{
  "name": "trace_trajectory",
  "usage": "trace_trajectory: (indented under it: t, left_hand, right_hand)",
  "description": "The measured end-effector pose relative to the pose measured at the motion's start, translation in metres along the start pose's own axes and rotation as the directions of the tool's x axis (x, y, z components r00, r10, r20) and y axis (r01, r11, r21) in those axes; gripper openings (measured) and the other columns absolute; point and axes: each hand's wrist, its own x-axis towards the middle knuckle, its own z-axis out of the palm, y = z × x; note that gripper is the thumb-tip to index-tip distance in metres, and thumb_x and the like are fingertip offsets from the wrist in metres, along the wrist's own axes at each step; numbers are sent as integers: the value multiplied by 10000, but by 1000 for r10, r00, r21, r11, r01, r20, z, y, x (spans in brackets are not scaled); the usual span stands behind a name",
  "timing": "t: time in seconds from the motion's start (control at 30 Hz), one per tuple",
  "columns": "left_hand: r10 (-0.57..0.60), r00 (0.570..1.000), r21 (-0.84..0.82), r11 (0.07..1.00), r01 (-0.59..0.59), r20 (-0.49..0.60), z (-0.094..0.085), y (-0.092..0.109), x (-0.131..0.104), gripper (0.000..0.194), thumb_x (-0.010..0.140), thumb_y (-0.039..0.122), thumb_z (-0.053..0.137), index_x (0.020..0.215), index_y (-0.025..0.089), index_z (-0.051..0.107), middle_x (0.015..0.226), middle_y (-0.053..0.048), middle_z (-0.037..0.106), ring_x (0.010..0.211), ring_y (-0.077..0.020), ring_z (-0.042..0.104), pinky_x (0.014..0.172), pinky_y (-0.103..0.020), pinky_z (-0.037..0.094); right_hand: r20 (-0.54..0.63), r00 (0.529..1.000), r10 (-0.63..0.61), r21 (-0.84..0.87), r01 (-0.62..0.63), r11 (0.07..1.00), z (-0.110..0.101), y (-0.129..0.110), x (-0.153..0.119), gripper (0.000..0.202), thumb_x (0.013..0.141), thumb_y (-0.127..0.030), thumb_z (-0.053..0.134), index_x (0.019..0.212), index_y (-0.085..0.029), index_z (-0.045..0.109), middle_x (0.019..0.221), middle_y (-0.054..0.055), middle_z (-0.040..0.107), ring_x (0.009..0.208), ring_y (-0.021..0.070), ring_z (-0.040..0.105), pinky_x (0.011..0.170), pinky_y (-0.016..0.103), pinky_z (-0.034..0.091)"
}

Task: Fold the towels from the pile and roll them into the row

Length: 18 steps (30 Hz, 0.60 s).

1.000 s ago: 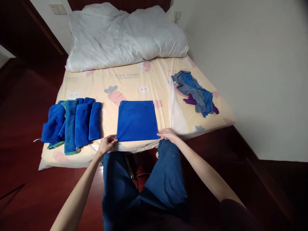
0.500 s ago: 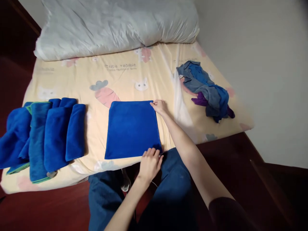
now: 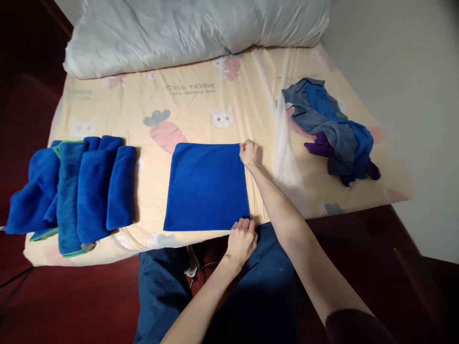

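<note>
Currently, head view: pinching blue cloth (image 3: pixel 206 184) at far right corner with right hand (image 3: pixel 250 154), curling left hand (image 3: pixel 241 242) over near right corner, pinch hidden. Lying flat on bed (image 3: pixel 122 107). Probably edge-handling; calls for even tension between hands.

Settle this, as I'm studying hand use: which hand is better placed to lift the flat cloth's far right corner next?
Right, most likely. The right hand has its fingers at that corner of the flat cloth, while the left hand is at the near right corner.
</note>
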Motion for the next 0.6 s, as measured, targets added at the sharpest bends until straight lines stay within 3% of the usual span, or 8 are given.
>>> trace_trajectory:
  t: [0.1,0.2,0.27,0.33,0.43,0.47,0.5,0.6]
  left_hand:
    - [99,992,19,995,-101,82,6,4,-5,332,917,218,462,1184,283,648,1052,-189,636,1078,-305,636,874,-469,478]
    - [134,988,-10,991,-134,71,-14,-3,-10,310,936,267,466,1179,324,650,1053,-166,652,1063,-291,646,865,-445,489]
    - [89,994,-29,995,-91,-60,-49,-23,-7,296,962,299,438,1167,330,649,1015,-160,657,1033,-290,645,871,-445,497]
    - [-14,954,-11,1000,11,-301,-99,-60,6,323,980,297,397,1204,268,628,1074,-176,656,1089,-305,619,980,-471,475]
    - [-260,773,-48,957,287,-579,-178,-134,39,393,929,321,497,1269,142,582,1222,-219,607,1199,-352,574,1049,-522,438]
    - [-358,726,-105,923,370,-587,-201,-159,51,412,896,336,552,1244,118,592,1202,-225,618,1182,-362,586,1027,-522,451]
    - [-461,706,-167,879,447,-537,-219,-182,62,409,858,361,610,1178,107,623,1121,-219,650,1127,-370,615,990,-516,470]
    - [-603,758,-323,790,521,-250,-250,-227,87,330,748,417,737,921,139,696,893,-152,700,895,-321,677,821,-431,520]
  right_hand:
    - [-6,999,42,-5,-42,999,-5,-6,-3,280,1017,-315,472,1067,-145,688,1016,175,726,969,257,671,856,326,465]
    - [13,998,69,5,-69,998,-11,-13,-8,266,1017,-297,482,1078,-131,680,1044,199,714,1011,271,672,878,343,474]
    - [20,997,77,7,-77,997,-11,-16,-12,263,1022,-286,476,1098,-123,667,1073,214,702,1036,283,669,890,360,475]
    - [-6,997,80,1,-80,997,-8,-20,-16,275,1031,-277,450,1129,-114,648,1110,225,688,1037,285,666,890,367,478]
    - [-75,992,101,-30,-103,994,2,-23,-21,317,1053,-276,375,1155,-112,626,1143,229,674,995,277,670,876,373,479]
    - [-88,990,106,-44,-110,993,6,-23,-23,332,1060,-279,349,1155,-114,622,1143,227,672,978,276,672,869,377,478]
    - [-96,990,107,-56,-113,992,9,-23,-24,347,1065,-283,327,1154,-118,618,1140,224,670,962,276,673,861,380,475]
    - [-101,990,101,-69,-108,992,15,-22,-25,363,1073,-305,298,1150,-132,609,1129,215,663,940,265,669,841,365,464]
